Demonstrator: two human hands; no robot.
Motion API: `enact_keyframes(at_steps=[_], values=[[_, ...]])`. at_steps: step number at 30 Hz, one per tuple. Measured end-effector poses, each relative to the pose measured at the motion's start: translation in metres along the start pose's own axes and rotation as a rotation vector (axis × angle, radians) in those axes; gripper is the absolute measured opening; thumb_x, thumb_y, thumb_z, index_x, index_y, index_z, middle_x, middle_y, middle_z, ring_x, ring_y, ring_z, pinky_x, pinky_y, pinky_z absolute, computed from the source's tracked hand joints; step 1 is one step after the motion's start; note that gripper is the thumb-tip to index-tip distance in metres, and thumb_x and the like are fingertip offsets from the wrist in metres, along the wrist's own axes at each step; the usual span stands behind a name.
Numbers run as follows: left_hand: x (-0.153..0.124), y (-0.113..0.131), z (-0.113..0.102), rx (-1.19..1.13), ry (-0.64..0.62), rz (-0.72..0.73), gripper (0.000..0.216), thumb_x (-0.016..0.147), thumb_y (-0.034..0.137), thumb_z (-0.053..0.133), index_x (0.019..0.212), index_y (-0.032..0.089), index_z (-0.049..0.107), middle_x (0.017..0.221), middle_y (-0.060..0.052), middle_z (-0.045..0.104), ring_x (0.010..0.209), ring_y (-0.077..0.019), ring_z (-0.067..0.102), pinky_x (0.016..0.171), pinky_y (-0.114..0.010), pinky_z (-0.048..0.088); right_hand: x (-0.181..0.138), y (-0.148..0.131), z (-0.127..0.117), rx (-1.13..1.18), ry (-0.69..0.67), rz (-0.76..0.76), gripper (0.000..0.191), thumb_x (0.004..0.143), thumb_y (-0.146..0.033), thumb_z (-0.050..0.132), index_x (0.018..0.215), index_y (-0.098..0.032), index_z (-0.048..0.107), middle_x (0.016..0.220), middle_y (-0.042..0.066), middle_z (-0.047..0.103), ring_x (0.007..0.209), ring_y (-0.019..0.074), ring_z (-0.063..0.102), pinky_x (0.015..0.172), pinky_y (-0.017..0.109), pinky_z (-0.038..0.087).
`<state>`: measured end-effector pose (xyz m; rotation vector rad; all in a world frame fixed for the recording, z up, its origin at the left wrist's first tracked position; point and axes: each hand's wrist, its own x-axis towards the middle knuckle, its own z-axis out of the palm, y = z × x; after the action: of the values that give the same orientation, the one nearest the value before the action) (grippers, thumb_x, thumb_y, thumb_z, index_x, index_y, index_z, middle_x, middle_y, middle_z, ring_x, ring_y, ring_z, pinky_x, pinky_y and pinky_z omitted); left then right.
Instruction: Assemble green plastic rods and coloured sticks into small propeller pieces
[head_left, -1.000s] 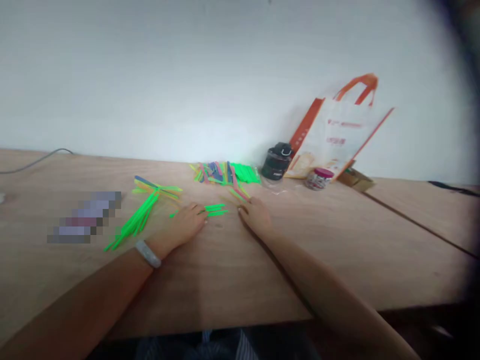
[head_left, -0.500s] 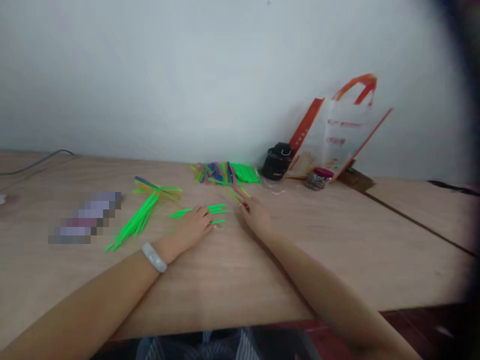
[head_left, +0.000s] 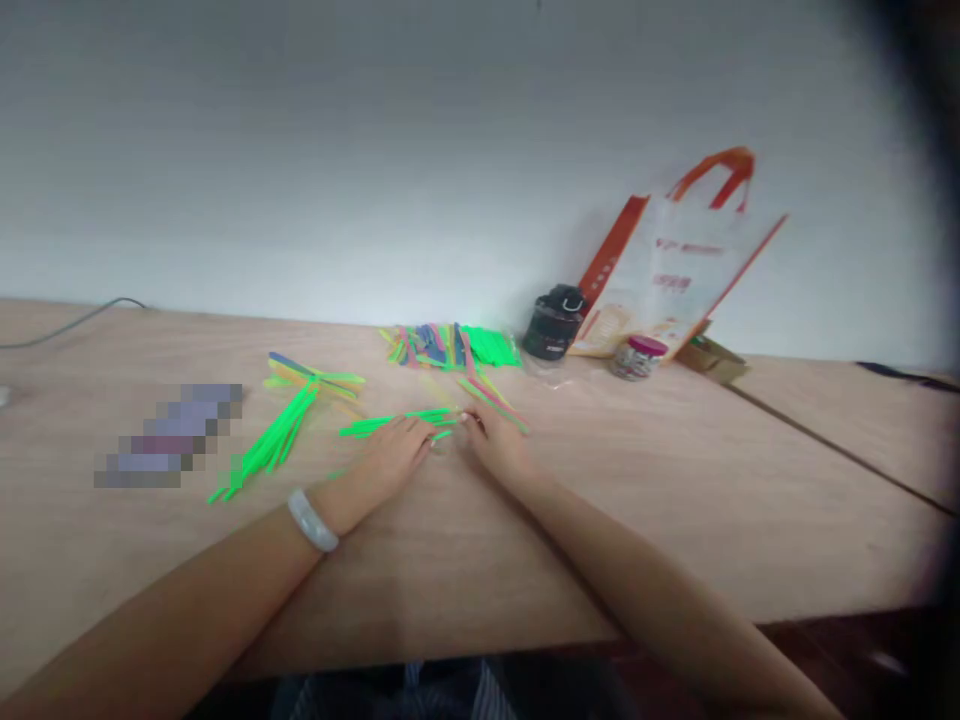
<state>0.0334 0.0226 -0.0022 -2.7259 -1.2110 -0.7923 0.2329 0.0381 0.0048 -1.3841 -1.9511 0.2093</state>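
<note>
Several thin bright-green sticks [head_left: 367, 427] lie on the table under and behind my left hand [head_left: 394, 452]. That hand is palm down with its fingers bent, and a short piece of one green stick [head_left: 442, 436] pokes out past the fingertips. Close on its right, the fingers of my right hand [head_left: 495, 440] are pinched together at the right ends of the green sticks. What sits between them is too blurred to make out. Pink and yellow-green strips [head_left: 495, 400] lie just behind my right hand.
On the left lie a fanned green bundle [head_left: 277, 435], crossed coloured strips [head_left: 319, 382] and a pixelated flat object [head_left: 172, 435]. Along the wall are packed coloured strips [head_left: 427, 347], a black container [head_left: 555, 322], a pink-lidded jar [head_left: 640, 357], a carrier bag [head_left: 675, 270] and a cardboard piece [head_left: 712, 358].
My right hand has moved left, from the pink and yellow strips to the ends of the green sticks. The pink strip now lies behind it. My left hand has shifted slightly right.
</note>
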Motion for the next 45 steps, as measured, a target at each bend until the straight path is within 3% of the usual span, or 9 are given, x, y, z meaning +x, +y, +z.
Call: enact_keyframes(at_steps=[4, 12, 22, 27, 34, 45], values=[[0.000, 0.004, -0.004, -0.027, 0.019, 0.021, 0.031, 0.094, 0.019, 0.038, 0.121, 0.020, 0.053, 0.106, -0.008, 0.059, 0.099, -0.0186, 0.056, 0.088, -0.035, 0.048, 0.000, -0.002, 0.001, 0.067, -0.011, 0.007, 0.020, 0.087, -0.026, 0.042, 0.081, -0.020, 0.060, 0.080, 0.006, 0.063, 0.078, 0.0198, 0.058, 0.073, 0.033, 0.045], [0.000, 0.001, -0.003, -0.044, 0.016, 0.021, 0.032, 0.094, 0.018, 0.039, 0.121, 0.019, 0.054, 0.098, -0.007, 0.057, 0.090, -0.0179, 0.055, 0.081, -0.032, 0.049, -0.005, -0.008, 0.009, 0.216, -0.094, -0.030, 0.027, 0.083, -0.017, 0.041, 0.096, -0.021, 0.064, 0.091, 0.004, 0.067, 0.086, 0.0188, 0.059, 0.079, 0.032, 0.046], [-0.001, 0.001, -0.005, 0.007, 0.017, -0.003, 0.032, 0.094, 0.016, 0.038, 0.120, 0.019, 0.056, 0.096, -0.006, 0.057, 0.088, -0.0173, 0.055, 0.079, -0.030, 0.049, -0.007, -0.017, 0.009, 0.329, -0.134, 0.040, 0.026, 0.083, -0.022, 0.041, 0.090, -0.018, 0.065, 0.075, 0.001, 0.063, 0.071, 0.0159, 0.056, 0.068, 0.027, 0.045], [-0.002, 0.000, -0.005, 0.040, 0.003, -0.020, 0.032, 0.094, 0.015, 0.035, 0.117, 0.019, 0.057, 0.095, -0.006, 0.057, 0.088, -0.0170, 0.055, 0.080, -0.030, 0.049, -0.009, -0.019, 0.011, 0.396, -0.196, 0.084, 0.026, 0.085, -0.025, 0.042, 0.096, -0.019, 0.065, 0.068, -0.001, 0.059, 0.062, 0.0140, 0.053, 0.061, 0.026, 0.043], [-0.004, 0.001, -0.006, 0.089, -0.027, -0.043, 0.028, 0.093, 0.013, 0.036, 0.107, 0.017, 0.060, 0.094, -0.006, 0.056, 0.087, -0.0167, 0.054, 0.079, -0.029, 0.048, -0.014, -0.022, 0.012, 0.406, -0.222, 0.048, 0.027, 0.086, -0.023, 0.042, 0.099, -0.020, 0.065, 0.081, 0.002, 0.065, 0.065, 0.0131, 0.055, 0.064, 0.026, 0.046], [-0.006, -0.003, -0.005, 0.081, -0.025, -0.037, 0.030, 0.093, 0.015, 0.036, 0.109, 0.018, 0.061, 0.090, -0.006, 0.055, 0.082, -0.0161, 0.052, 0.074, -0.027, 0.047, -0.014, -0.021, 0.008, 0.389, -0.211, -0.025, 0.029, 0.086, -0.024, 0.046, 0.106, -0.021, 0.068, 0.096, 0.005, 0.068, 0.086, 0.0173, 0.060, 0.080, 0.032, 0.048]])
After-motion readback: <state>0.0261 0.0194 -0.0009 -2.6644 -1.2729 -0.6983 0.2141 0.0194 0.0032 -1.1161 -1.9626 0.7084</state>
